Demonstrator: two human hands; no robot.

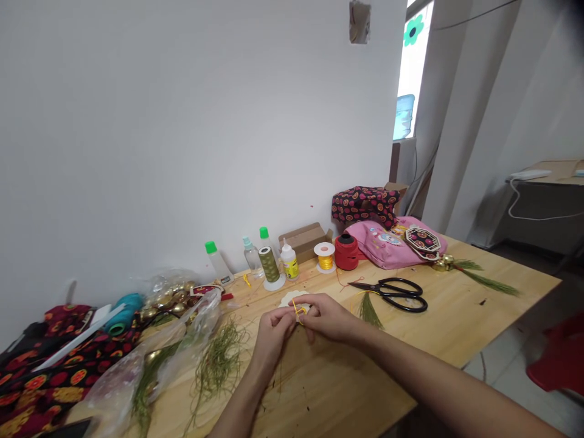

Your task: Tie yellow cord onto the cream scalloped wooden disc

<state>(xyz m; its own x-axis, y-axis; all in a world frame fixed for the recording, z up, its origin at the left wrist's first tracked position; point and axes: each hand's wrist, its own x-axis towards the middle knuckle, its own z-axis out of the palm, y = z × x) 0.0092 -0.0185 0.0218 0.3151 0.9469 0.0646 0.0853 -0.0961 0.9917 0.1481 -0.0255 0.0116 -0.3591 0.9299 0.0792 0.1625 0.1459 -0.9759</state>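
Both hands meet over the front middle of the wooden table, working a thin yellow cord (299,309). The fingertips of my left hand (275,322) pinch the cord from the left. My right hand (329,317) grips it from the right, with a small loop between the two. Just behind the fingers a pale scalloped disc (290,298) shows, partly covered by them; whether it is touched I cannot tell. To the right of my right hand lie a green tassel (370,311) and black-handled scissors (396,293).
Along the wall stand a yellow cord spool (325,258), a red thread cone (347,252), an olive thread cone (269,266) and a glue bottle (289,261). A pink pouch (381,246) lies at the right. Loose green threads (219,356) and patterned fabric (50,389) spread leftward.
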